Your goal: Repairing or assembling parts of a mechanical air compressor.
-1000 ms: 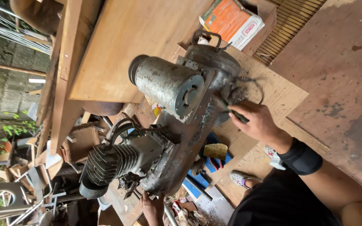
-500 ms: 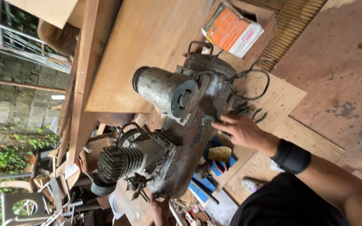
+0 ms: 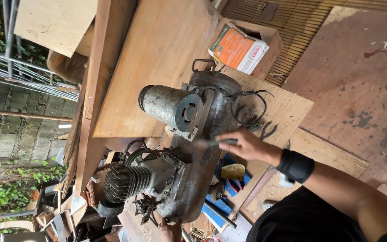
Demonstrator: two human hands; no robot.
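The old rusty compressor (image 3: 193, 148) sits on a plywood sheet (image 3: 287, 112), motor (image 3: 171, 107) and finned cylinder (image 3: 126, 181) sticking off its side. Right hand (image 3: 247, 145) grips a thin blurry tool (image 3: 211, 142) against the tank, left hand (image 3: 171, 231) touches the tank's bottom end, grip's cut off so can't tell. Orange box (image 3: 238, 49) sits near the far end

Rusty grey compressor tank (image 3: 202, 175), orange-and-white box (image 3: 238, 48), black wristband (image 3: 295, 166).

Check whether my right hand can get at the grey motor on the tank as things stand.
Probably yes. The right hand, its grip shut on a slim tool, hovers just beside the grey motor on the tank, with nothing between them. The black cable loop lies off to the side.
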